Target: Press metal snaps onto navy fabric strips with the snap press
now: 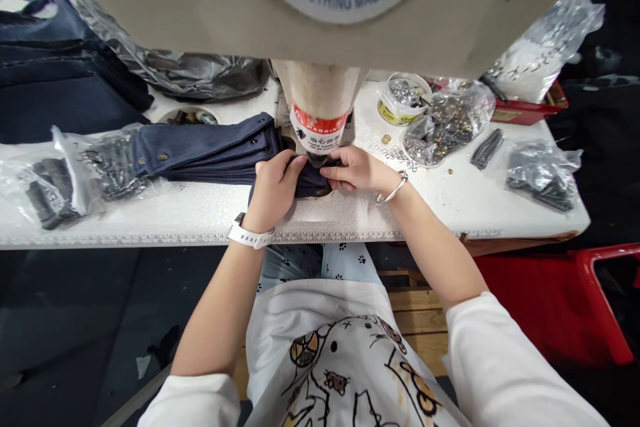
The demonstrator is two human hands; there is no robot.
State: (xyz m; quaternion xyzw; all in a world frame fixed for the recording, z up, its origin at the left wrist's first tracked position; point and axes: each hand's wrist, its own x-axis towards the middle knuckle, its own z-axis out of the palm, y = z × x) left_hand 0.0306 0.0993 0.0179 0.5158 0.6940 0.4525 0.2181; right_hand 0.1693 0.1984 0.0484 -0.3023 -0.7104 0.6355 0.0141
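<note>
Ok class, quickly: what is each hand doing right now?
Left hand: closed, gripping the folded dark navy fabric.
Right hand: closed, pinching the same fabric.

A clear plastic bag of brass-toned rivets (pixel 447 121) lies near the back edge of a white tabletop (pixel 200 213), beside an open round tin of silver studs (pixel 403 99); a clear bag of dark metal fasteners (pixel 543 177) sits near the right corner, above a red plastic crate (pixel 550 307) on the floor.
</note>
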